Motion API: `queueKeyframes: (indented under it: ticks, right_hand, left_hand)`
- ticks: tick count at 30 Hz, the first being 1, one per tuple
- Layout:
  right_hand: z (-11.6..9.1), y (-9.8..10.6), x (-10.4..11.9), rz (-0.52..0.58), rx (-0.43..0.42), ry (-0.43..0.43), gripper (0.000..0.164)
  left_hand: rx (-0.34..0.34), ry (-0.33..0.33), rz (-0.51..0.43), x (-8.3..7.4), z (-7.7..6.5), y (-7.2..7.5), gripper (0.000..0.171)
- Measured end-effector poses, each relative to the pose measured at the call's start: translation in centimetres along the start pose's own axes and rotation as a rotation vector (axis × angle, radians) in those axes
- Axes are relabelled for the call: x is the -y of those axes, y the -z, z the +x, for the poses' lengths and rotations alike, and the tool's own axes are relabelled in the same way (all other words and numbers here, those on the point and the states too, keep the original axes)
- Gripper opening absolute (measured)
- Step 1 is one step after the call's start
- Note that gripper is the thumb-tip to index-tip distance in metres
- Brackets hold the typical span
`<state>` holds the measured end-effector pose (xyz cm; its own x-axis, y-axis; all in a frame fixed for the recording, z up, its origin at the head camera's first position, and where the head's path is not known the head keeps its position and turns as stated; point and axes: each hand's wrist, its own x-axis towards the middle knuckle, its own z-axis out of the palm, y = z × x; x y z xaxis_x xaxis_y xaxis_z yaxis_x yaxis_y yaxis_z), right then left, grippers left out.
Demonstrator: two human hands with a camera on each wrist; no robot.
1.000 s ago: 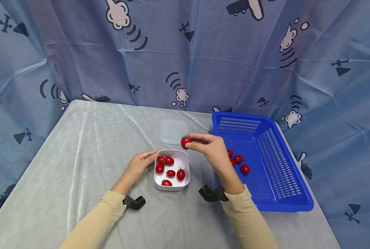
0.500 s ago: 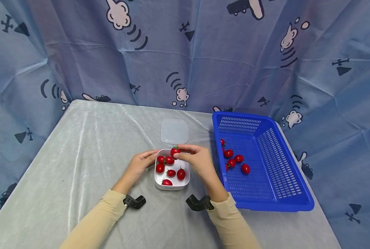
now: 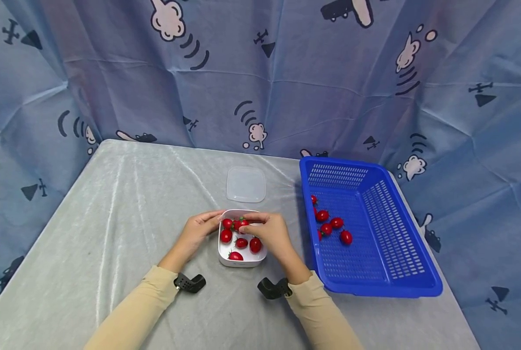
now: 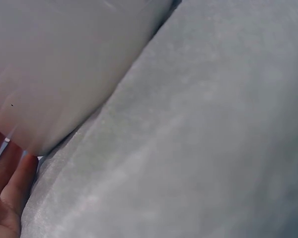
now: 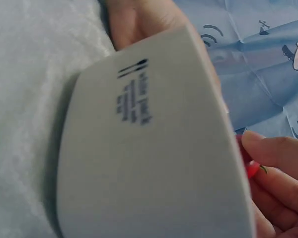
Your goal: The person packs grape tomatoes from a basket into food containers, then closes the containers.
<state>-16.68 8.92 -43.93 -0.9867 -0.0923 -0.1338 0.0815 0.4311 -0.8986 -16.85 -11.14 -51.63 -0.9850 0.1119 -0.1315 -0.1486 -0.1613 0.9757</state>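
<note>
A white plastic box stands on the cloth-covered table with several cherry tomatoes inside. My right hand reaches over its right rim and pinches a cherry tomato between thumb and fingers, low among the tomatoes at the back. Printed lettering marks the box's front wall in the right wrist view. My left hand rests its outstretched fingers against the box's left side. Those fingertips meet the white wall in the left wrist view.
A blue perforated basket stands on the right, with several more cherry tomatoes near its left wall. Behind the box lies a translucent lid. A patterned blue curtain hangs along the table's far edge.
My right hand has moved left from beside the basket to over the box, then down into it with the cherry tomato. The left hand has stayed at the box's side.
</note>
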Motion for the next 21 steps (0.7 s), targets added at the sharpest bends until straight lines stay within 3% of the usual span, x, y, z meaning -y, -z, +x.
queueKeyframes:
  ticks: [21]
  right_hand:
    - [-0.15,-0.64,0.11,-0.263,0.034,0.139,0.029]
  left_hand:
    - [-0.005,0.021,0.000,-0.22,-0.01,-0.08,0.040]
